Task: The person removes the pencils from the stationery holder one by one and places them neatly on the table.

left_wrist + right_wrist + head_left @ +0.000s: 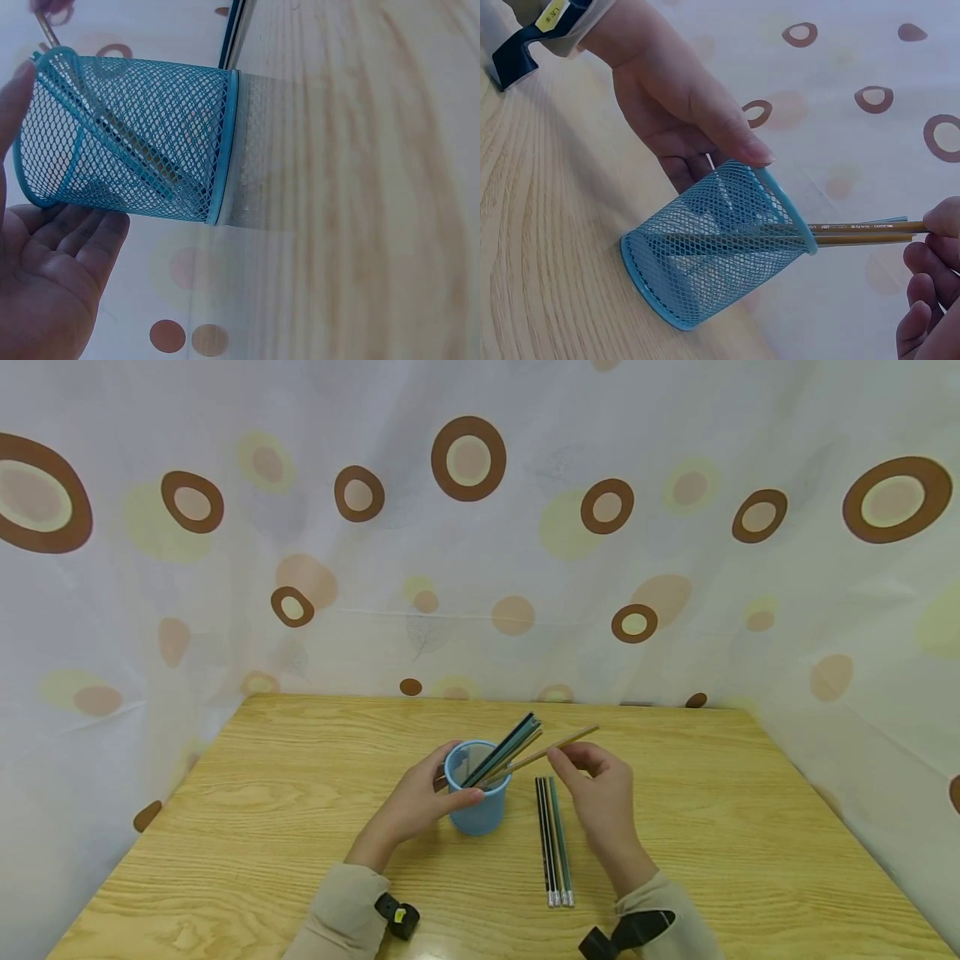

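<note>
A light blue mesh pencil cup (480, 817) stands near the middle of the table. My left hand (416, 802) grips it around the rim, thumb on the near side and fingers on the far side. Several dark, green and natural-wood pencils (517, 745) lean to the right inside it. Between thumb and fingers, my right hand (602, 793) pinches a natural-wood pencil (576, 737), whose lower end is inside the cup's mouth. In the right wrist view this pencil (885, 226) runs just above another wooden one (866, 240) leaning out of the cup.
Several pencils (555, 847) in black, natural wood and green lie side by side to the right of the cup, their metal-tipped ends towards me. Behind the wooden table (300, 760) hangs a pale curtain (510, 552) with brown ring patterns.
</note>
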{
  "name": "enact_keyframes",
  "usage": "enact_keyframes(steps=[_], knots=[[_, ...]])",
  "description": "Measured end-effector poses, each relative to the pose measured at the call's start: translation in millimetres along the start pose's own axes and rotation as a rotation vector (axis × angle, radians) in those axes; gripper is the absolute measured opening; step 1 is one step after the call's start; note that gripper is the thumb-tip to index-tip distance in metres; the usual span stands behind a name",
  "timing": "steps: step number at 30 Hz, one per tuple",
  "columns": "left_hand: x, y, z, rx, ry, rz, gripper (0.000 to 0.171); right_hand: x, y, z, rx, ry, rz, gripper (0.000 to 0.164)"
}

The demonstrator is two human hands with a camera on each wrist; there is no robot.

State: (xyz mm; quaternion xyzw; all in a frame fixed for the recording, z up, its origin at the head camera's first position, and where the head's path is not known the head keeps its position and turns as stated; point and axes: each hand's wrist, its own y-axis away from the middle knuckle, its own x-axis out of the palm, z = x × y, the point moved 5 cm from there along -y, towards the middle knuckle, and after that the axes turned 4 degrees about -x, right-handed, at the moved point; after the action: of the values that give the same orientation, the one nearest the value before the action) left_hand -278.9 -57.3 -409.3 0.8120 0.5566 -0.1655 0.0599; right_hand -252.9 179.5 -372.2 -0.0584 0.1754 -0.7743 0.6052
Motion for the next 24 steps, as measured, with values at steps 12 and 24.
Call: enact_keyframes(steps=[12,24], knots=[[-0.3,1.4,-4.3,0.0,0.002,0.009,0.078,-16,0,12,-0.007,-0.021,-0.037,0.029],[-0.4,3.0,-7.5,0.005,-0.003,0.01,0.078,-29,-3,18,-0.027,-0.04,-0.087,0.026]])
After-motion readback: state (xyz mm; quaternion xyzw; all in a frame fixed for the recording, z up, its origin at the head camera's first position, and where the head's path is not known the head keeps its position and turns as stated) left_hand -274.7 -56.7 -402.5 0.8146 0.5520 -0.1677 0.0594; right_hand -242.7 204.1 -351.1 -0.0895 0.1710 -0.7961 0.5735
